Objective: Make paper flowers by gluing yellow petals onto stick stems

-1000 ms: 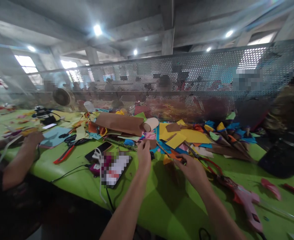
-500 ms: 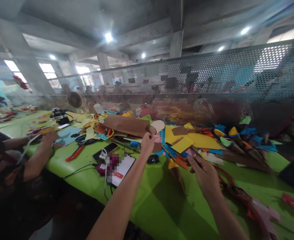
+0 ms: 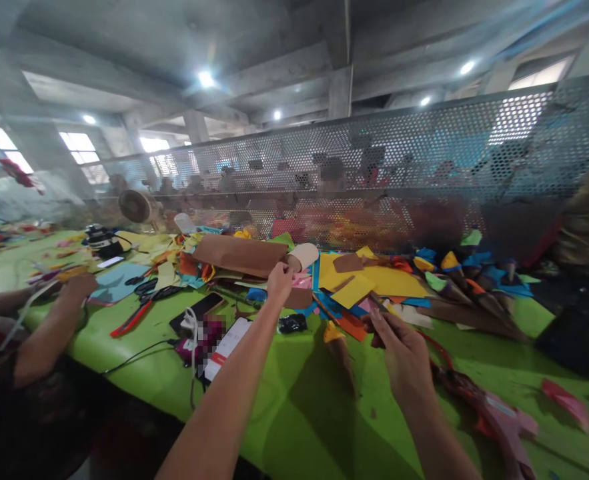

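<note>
Brown paper cone (image 3: 343, 358), yellow material (image 3: 332, 332) at its mouth, lies lower centre on the green table (image 3: 284, 380). Left hand (image 3: 279, 283) pinched, right hand (image 3: 399, 347) curled; any grip I cannot confirm. Perforated screen (image 3: 414, 153) stands upper right.

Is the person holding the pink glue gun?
No, the pink glue gun lies on the green table, to the right of the right hand.

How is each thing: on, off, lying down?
Left hand: fingertips pinched together; contents unclear.
Right hand: fingers bent; grip unclear.
Brown paper cone with orange tip: lying down.
Pink plastic glue gun: lying down.
White-screened phone: lit.
Black rectangular phone: screen dark.
Bright white ceiling light: on.
Round dark fan: spinning unclear.
</note>
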### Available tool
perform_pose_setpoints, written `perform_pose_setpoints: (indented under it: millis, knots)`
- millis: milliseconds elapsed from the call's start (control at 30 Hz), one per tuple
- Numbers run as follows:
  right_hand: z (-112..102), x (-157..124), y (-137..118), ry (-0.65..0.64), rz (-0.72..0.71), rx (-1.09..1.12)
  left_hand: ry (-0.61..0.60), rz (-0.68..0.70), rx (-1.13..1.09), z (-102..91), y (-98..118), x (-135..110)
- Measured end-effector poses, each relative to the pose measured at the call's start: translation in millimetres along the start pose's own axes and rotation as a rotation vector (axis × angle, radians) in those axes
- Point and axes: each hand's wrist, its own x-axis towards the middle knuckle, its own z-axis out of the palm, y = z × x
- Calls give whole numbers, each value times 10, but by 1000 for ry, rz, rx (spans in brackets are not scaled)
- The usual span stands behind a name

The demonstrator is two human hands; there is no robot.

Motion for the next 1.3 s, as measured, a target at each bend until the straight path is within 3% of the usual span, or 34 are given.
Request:
perform_pose_setpoints:
  millis: [567,1300]
  knots:
    - [46,-48,-54,-45,67,137,-78,10,-107,141,22,-75]
    - [-1,-4,-8,50,80,146,-49,-35,-136,148,-138,22]
